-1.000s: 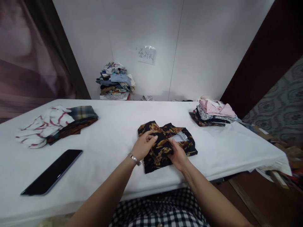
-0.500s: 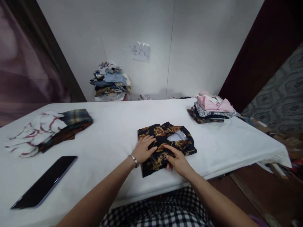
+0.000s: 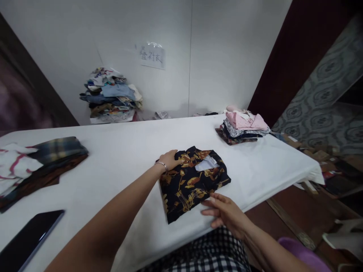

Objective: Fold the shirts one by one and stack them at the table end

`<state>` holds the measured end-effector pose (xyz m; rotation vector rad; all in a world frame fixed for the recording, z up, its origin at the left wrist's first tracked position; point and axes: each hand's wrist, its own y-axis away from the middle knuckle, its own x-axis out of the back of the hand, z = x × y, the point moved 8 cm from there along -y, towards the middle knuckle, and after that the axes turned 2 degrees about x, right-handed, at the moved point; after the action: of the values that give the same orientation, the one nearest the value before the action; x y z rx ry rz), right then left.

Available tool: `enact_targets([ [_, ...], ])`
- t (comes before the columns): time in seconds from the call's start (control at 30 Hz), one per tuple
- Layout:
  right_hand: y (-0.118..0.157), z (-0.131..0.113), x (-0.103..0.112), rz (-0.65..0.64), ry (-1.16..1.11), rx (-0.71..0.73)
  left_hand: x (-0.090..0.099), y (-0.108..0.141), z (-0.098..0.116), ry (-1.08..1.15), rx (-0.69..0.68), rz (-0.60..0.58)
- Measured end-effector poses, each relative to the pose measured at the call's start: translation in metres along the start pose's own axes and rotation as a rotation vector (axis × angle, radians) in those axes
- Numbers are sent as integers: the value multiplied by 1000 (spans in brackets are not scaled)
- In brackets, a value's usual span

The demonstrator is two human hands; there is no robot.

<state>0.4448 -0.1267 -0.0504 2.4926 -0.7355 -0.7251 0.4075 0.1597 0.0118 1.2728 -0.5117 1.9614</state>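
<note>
A folded black shirt with a gold and brown print (image 3: 190, 183) lies on the white table, its collar opening showing a pale lining. My left hand (image 3: 170, 160) rests on the shirt's upper left edge, fingers stretched out over the cloth and partly hard to make out. Beside the shirt's lower right edge is my right hand (image 3: 222, 211), with its fingers apart and the fingertips close to the cloth. Whether they touch it I cannot tell.
Folded clothes topped by a pink one (image 3: 246, 121) sit at the table's back right. Crumpled and plaid clothes (image 3: 61, 149) lie at left, near a black flat device (image 3: 30, 238). Another clothes pile (image 3: 112, 94) stands by the wall, near a paper sign (image 3: 152, 56).
My left hand has moved up to the shirt's upper left edge. My right hand has drawn back toward the table's front edge. The view has shifted to the right.
</note>
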Motion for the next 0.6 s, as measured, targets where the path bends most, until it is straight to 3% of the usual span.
enact_targets([
  [0.17,-13,-2,-26,-17,-124,3,-20,-42,16,39,35,-130],
  [0.33,-30,1,-28,76,-223,53,-29,-62,28,92,83,-184],
  [0.47,-33,-2,-29,68,-169,146,-23,-60,28,190,87,-183],
  [0.6,-27,-15,-34,59,-61,269,2,-50,22,313,78,-100],
])
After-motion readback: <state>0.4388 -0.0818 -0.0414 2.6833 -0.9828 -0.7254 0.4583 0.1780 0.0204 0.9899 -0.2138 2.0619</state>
